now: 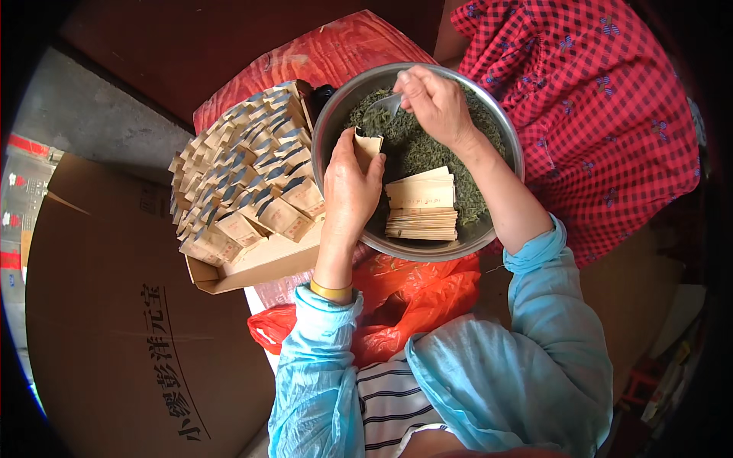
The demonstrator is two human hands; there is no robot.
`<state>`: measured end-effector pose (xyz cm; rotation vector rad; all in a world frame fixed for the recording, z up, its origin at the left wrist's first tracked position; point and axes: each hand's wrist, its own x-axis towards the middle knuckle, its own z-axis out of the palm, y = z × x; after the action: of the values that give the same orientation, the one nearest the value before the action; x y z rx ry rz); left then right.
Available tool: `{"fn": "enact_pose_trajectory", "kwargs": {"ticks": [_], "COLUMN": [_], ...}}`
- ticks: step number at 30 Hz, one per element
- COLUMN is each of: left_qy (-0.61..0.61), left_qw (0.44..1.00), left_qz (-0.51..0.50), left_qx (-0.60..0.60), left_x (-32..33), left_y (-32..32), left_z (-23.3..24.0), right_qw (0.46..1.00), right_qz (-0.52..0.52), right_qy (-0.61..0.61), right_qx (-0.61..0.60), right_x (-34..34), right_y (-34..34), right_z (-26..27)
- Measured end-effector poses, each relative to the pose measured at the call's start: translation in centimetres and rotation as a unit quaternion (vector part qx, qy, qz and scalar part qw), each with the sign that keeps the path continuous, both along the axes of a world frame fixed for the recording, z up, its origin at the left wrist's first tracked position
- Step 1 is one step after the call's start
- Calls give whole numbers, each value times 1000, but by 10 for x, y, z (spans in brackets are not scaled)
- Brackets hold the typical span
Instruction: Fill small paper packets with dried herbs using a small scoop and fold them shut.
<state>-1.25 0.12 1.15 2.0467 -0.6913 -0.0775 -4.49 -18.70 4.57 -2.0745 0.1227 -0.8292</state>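
A round steel basin (511, 131) holds loose dark green dried leaves (426, 150), which look like tea. My left hand (352, 183) grips a small kraft paper packet (368, 146), its mouth upward, over the basin's left part. In my right hand (435, 106) is a clear spoon (385, 109) with some leaves in its bowl, just above the packet's mouth. Flat paper packets (421, 223) lie stacked on the leaves at the basin's lower side. Left of the basin, a cardboard tray (275, 272) carries many upright kraft packets (246, 172) with dark open tops.
A red wood-grained surface (320, 48) lies behind the tray and basin. Red checked cloth (601, 114) bulges at the right, close to the basin. A crumpled red plastic bag (418, 297) lies in front of it. A large brown cardboard box (114, 320) stands at the left.
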Motion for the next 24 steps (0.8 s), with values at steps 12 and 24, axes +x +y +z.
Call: {"fn": "enact_pose_trajectory", "kwargs": {"ticks": [12, 24], "left_qy": [-3, -19], "left_qw": [1000, 999], "left_qz": [-8, -35], "left_qx": [11, 14], "left_x": [1, 2], "left_y": [0, 1], "left_z": [2, -2], "right_qw": [952, 953], "right_qz": [76, 122], "right_qy": [-113, -69], "right_qx": [-276, -269], "right_x": [-6, -1], "right_y": [22, 37], "right_z": [11, -6]}}
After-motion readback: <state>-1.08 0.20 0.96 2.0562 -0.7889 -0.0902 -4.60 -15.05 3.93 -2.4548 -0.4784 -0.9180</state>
